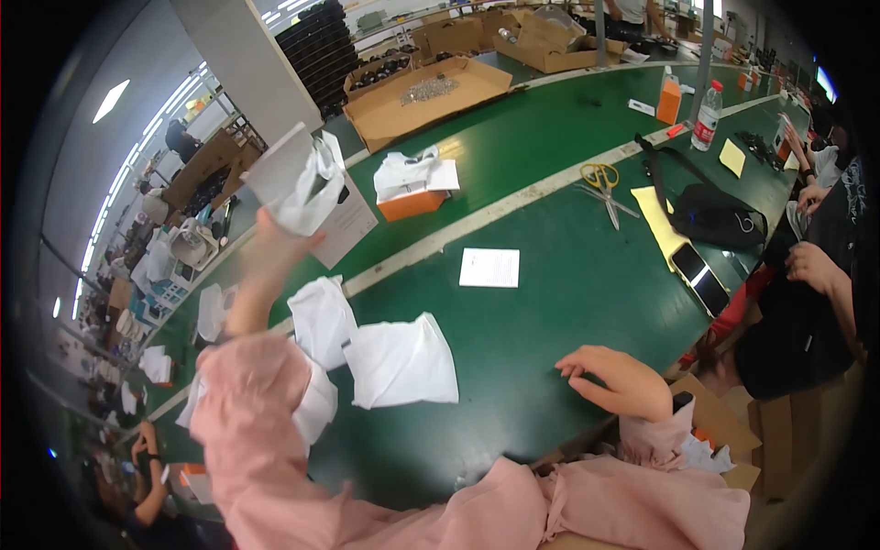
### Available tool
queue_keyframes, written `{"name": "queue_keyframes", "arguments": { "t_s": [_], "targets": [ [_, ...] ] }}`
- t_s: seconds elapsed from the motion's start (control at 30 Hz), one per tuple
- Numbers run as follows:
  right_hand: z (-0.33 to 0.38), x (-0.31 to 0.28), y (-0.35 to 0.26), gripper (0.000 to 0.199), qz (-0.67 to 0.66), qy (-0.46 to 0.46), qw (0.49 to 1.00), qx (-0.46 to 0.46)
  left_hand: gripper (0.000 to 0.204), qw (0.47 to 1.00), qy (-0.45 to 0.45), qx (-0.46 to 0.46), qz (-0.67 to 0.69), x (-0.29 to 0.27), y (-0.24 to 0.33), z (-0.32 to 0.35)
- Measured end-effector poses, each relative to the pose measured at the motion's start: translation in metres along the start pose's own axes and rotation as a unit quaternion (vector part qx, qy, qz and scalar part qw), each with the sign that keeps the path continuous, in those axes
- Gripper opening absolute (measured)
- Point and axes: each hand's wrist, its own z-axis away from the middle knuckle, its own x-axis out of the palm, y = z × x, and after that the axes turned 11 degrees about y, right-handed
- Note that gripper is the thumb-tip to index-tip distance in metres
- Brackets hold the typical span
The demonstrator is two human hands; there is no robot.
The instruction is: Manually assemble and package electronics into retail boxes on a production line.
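Note:
My left hand [280, 243], smeared by motion, reaches to the lower edge of an open white box [346, 220]. A crumpled white plastic bag [312, 188] sticks out of the box. Whether my fingers grip the box or only touch it, I cannot tell. My right hand [619, 378] hovers at the near edge of the green table, its fingers loosely bent and apart, holding nothing. Between my arms lie white pouches [403, 360], another white pouch [321, 321] partly under the first. Farther off, a printed white sheet [489, 268] lies flat.
An orange-and-white box [412, 197] with a white bag stands on the green belt [513, 128]. To the right are yellow-handled scissors [601, 188], a black bag [720, 215], a phone [700, 280] and a bottle [707, 116]. A cardboard tray [477, 78] is behind. Another person's hand [816, 266] is at the right.

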Motion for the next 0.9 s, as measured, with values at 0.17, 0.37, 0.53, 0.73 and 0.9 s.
{"name": "queue_keyframes", "arguments": {
  "t_s": [0.17, 0.37, 0.53, 0.73, 0.9],
  "targets": [
    [-0.014, -0.020, -0.017, 0.025, 0.038, -0.013, 0.999, -0.030, 0.089, 0.993, -0.001, 0.109, 0.042, 0.092, -0.138, -0.095],
    [-0.036, -0.029, -0.001, 0.024, 0.043, -0.019, 0.998, -0.031, 0.086, 0.921, -0.176, -0.016, -0.348, 0.089, -0.116, -0.077],
    [-0.061, -0.018, 0.022, 0.020, -0.004, 0.011, 0.999, -0.047, 0.054, 0.903, -0.251, 0.080, -0.340, 0.101, 0.094, -0.028],
    [-0.062, -0.010, 0.035, 0.020, -0.017, -0.010, 0.997, -0.074, 0.103, 0.918, -0.189, 0.280, -0.208, 0.235, 0.052, -0.104],
    [-0.054, -0.008, 0.038, 0.018, 0.009, -0.005, 0.996, -0.089, 0.125, 0.871, -0.301, 0.203, -0.331, 0.285, -0.002, -0.120]
  ]
}}
